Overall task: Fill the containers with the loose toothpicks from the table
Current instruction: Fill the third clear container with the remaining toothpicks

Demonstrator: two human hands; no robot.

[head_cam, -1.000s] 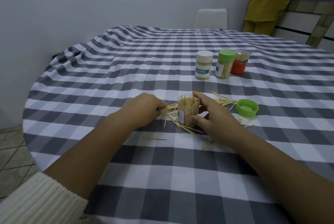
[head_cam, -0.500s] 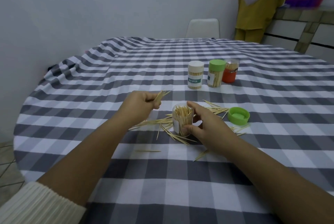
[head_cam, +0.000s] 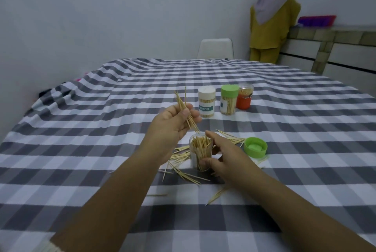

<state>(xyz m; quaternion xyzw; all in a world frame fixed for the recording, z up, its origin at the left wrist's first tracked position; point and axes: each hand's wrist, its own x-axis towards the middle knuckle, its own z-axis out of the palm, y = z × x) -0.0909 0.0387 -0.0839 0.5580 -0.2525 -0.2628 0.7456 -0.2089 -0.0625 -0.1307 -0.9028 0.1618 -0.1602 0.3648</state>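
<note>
Desk (head_cam: 122, 150) under a checked cloth; three filled jars (head_cam: 229, 100) at the far side. Right hand (head_cam: 224, 157), grip clasped round the open jar (head_cam: 200, 154), steadies it upright. Left hand (head_cam: 173, 127), grip pinching a bundle of toothpicks (head_cam: 186, 112), tips angled just above the jar mouth. Loose toothpicks (head_cam: 183, 170) lie around the jar base, green lid (head_cam: 255, 147) beside. Risk: the jar looks nearly full (little room), so the splayed bundle may snag and spill.

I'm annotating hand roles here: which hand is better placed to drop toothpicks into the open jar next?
Left. The left hand already pinches a bundle just above the jar, while the right hand grips the jar.
</note>
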